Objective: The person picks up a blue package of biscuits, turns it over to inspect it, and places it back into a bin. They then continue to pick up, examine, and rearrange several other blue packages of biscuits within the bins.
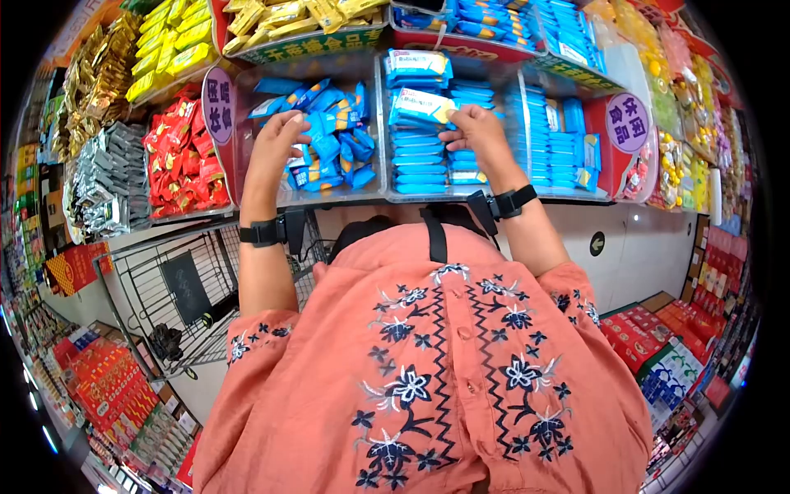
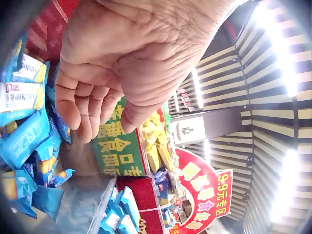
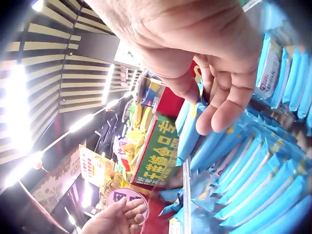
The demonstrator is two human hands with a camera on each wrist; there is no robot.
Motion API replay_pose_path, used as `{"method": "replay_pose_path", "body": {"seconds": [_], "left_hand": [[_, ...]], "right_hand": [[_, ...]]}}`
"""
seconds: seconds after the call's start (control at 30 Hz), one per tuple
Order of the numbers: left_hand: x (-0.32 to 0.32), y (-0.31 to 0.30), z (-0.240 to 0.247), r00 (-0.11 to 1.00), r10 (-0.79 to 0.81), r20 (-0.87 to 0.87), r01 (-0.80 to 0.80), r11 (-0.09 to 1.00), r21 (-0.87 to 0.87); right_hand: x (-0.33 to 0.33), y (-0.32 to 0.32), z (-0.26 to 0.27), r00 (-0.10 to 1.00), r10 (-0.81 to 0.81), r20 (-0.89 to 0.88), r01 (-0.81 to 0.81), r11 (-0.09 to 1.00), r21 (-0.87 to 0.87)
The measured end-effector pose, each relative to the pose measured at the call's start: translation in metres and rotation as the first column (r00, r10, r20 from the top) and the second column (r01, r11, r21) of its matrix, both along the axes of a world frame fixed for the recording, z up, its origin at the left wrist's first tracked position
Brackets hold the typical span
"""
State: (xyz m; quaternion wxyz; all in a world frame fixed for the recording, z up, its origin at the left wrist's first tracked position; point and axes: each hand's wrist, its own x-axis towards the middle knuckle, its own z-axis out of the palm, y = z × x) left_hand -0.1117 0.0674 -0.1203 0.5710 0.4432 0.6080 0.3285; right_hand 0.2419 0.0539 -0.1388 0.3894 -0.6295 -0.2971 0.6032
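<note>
My right hand (image 1: 481,136) pinches the end of a blue and white snack packet (image 1: 418,107) between thumb and fingers, over a bin of neatly stacked blue packets (image 1: 420,160). In the right wrist view the thumb and fingertips close on the packet's corner (image 3: 187,134), with rows of similar packets below. Over the neighbouring bin, my left hand (image 1: 276,148) hovers with loosely bent fingers and nothing in them. Beneath it lie jumbled blue packets (image 1: 333,148). The left wrist view shows the empty left hand (image 2: 117,73) beside those packets (image 2: 24,131).
A clear divider (image 1: 380,123) separates the two bins. Red packets (image 1: 185,156) and silver packets (image 1: 107,177) fill bins at the left, with yellow packets (image 1: 177,41) behind. A wire shopping cart (image 1: 177,288) stands at the lower left. Boxed goods (image 1: 658,346) are stacked at the right.
</note>
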Motion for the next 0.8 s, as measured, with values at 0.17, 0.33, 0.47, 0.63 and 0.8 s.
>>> {"method": "replay_pose_path", "body": {"seconds": [0.17, 0.33, 0.47, 0.63, 0.8], "left_hand": [[-0.014, -0.002, -0.017, 0.996, 0.01, -0.091, -0.013, 0.999, -0.039], [-0.032, 0.004, -0.046, 0.977, 0.033, -0.209, -0.043, 0.998, -0.042], [-0.039, 0.022, -0.078, 0.857, -0.014, -0.516, 0.078, 0.992, 0.102], [-0.029, 0.051, -0.099, 0.581, -0.172, -0.796, 0.286, 0.958, 0.002], [-0.024, 0.06, -0.112, 0.477, -0.224, -0.85, 0.384, 0.923, -0.027]], "right_hand": [[0.0, 0.002, -0.005, 0.97, 0.121, 0.212, -0.119, 0.993, -0.024], [0.004, 0.0, 0.001, 0.942, 0.139, 0.306, -0.127, 0.99, -0.059], [0.015, 0.003, 0.007, 0.934, 0.077, 0.348, -0.079, 0.997, -0.008], [0.008, 0.008, 0.037, 0.949, 0.054, 0.31, -0.088, 0.991, 0.097], [-0.007, 0.003, 0.05, 0.956, 0.119, 0.268, -0.15, 0.984, 0.097]]}}
